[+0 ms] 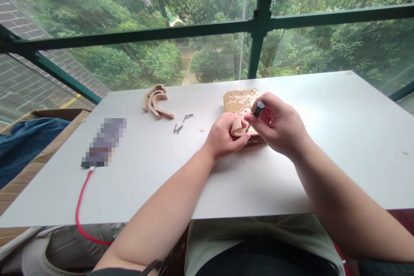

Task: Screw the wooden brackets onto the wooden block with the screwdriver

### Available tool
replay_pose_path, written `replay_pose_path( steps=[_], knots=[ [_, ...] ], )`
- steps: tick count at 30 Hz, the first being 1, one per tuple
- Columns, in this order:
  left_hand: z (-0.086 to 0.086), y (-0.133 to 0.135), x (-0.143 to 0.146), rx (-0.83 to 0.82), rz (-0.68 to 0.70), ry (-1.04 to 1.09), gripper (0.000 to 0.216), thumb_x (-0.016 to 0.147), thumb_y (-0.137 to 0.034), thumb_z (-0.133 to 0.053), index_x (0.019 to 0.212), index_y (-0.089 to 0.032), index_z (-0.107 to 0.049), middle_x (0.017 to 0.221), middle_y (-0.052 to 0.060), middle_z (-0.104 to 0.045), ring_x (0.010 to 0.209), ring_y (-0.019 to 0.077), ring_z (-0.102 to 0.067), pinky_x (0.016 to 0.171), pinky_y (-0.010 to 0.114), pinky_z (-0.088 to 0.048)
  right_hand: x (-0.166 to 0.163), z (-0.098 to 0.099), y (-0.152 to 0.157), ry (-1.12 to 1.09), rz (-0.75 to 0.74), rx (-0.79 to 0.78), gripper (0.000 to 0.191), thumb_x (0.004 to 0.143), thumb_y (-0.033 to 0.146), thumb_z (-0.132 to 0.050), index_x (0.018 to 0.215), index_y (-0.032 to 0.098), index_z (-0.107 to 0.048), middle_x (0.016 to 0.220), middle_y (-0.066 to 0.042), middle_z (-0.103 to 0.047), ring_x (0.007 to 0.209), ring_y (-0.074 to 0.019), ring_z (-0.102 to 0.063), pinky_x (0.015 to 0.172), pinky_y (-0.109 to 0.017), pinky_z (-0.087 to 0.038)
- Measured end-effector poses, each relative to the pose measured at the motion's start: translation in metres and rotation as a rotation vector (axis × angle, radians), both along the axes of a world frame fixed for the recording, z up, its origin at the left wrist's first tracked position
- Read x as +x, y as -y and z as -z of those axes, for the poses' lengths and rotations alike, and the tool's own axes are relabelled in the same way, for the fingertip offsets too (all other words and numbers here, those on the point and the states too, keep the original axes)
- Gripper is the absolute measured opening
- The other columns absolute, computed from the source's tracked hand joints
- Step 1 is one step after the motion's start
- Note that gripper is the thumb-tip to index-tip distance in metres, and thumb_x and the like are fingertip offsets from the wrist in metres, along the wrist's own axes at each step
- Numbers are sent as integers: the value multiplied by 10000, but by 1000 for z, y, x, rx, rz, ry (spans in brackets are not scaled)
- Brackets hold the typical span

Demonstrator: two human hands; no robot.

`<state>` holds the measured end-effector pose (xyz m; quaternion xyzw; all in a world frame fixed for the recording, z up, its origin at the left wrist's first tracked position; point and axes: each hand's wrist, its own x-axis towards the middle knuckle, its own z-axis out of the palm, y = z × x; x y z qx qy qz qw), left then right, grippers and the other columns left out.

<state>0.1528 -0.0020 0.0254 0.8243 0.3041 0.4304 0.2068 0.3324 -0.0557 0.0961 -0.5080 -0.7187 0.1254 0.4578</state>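
My left hand [223,136] is closed on a small curved wooden piece [236,127], pressing it against the near end of a flat wooden board [239,100] on the white table [339,138]. My right hand [277,126] grips a small screwdriver with a black handle [258,108]. Its tip points down at the curved piece between my hands. Both hands touch over the board's near edge.
Several more curved wooden pieces [155,101] lie at the back left of the table. Loose screws [181,123] lie between them and the board. A blurred-out device [104,142] with a red cable [81,200] sits at the left. A cardboard box [19,172] with blue cloth stands beside the table.
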Motion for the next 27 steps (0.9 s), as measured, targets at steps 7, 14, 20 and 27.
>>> replay_pose_path(
  steps=[7,14,20,27],
  knots=[
    [-1,0,0,22,12,3,257,774,-296,-747,975,-219,-607,945,32,-673,940,204,-646,883,351,-542,-3,0,-2,39,82,75,252,836,271,-729,765,219,-493,663,45,-512,581,-100,-437,578,-266,-360],
    [-2,6,5,-60,-5,149,379,873,-442,-722,1147,-222,-582,1088,60,-714,977,187,-686,882,342,-560,-6,13,0,-159,-23,41,227,856,242,-722,1072,247,-655,903,-24,-698,739,-166,-640,655,-302,-491],
    [-3,9,8,-103,1,171,339,865,-444,-743,1096,-228,-621,997,38,-744,876,171,-709,797,315,-575,-6,18,-3,-238,-57,-8,234,861,246,-723,1084,259,-656,887,-34,-709,732,-202,-674,646,-348,-529],
    [-8,10,7,-114,-5,161,258,875,-396,-727,1044,-224,-633,994,34,-756,874,168,-714,802,312,-582,-5,13,1,-256,-145,-47,192,997,248,-499,1118,239,-648,864,-38,-692,707,-170,-639,635,-319,-513]
  ],
)
